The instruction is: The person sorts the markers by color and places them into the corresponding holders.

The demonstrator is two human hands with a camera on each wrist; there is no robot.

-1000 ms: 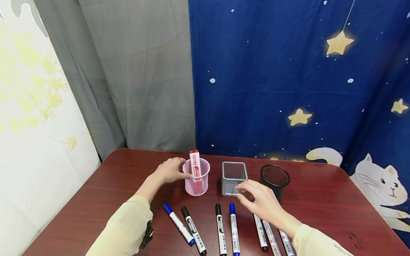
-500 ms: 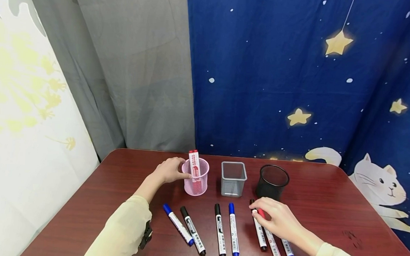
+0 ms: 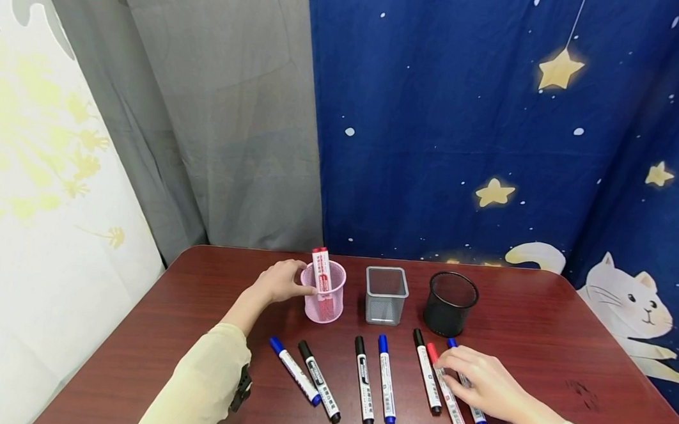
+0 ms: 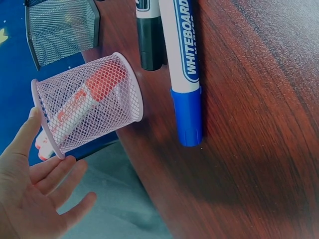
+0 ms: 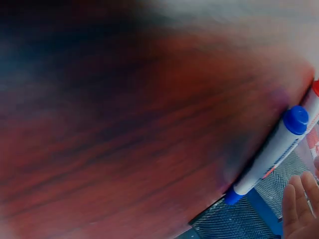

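Note:
My left hand (image 3: 280, 282) holds the pink mesh pen cup (image 3: 335, 309) at its rim; in the left wrist view thumb and forefinger (image 4: 47, 175) touch the rim while the other fingers spread loosely. Two red-capped markers (image 3: 321, 272) lean inside the cup. At the right, my right hand (image 3: 483, 381) hovers over a red marker (image 3: 453, 411), fingers loosely bent near its upper part; contact is unclear. Beside it lie a blue marker (image 3: 477, 416), partly hidden by the hand, and a black marker (image 3: 427, 375). The right wrist view shows the blue marker (image 5: 271, 154) and fingers (image 5: 299, 199).
A grey square mesh cup (image 3: 385, 309) and a black round mesh cup (image 3: 448, 315) stand along the back of the brown table (image 3: 540, 331). Black and blue markers lie in pairs at the middle (image 3: 365, 386) and left (image 3: 319, 384). Curtains (image 3: 437, 114) hang behind.
My right hand has moved from near the grey cup, right and toward me, across the black marker to the red marker. The left hand stays at the pink cup.

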